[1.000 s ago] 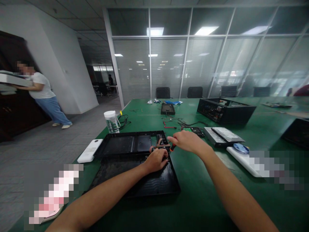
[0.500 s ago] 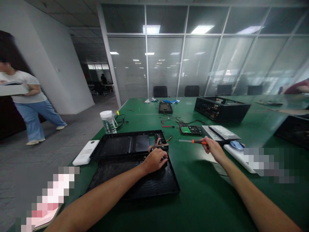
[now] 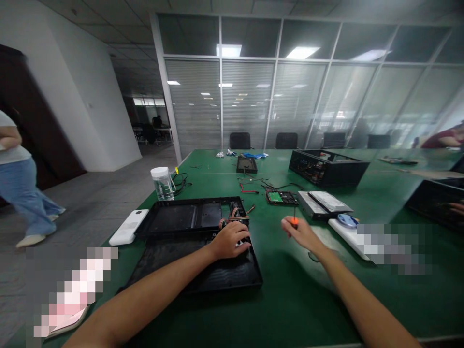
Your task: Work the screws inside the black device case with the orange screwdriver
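My left hand rests over the right side of a black plastic casing. Its fingers are curled and closed around something small and partly white that they mostly hide. Just behind it, a bundle of striped wires lies at the right end of a second black casing part. My right hand is raised over the table to the right of the casing, closed around a screwdriver with an orange and black handle. The screwdriver's thin shaft points upward, touching nothing.
Behind the hands lie a green circuit board, a metal drive box and a red cable. A black computer case stands farther back. A water bottle and a white power bank sit at the left edge. A person stands left.
My right hand has drawn closer and left, and the screwdriver has turned from pointing left to pointing upward. My left hand stays at the casing. The person at left has moved nearer the frame edge.
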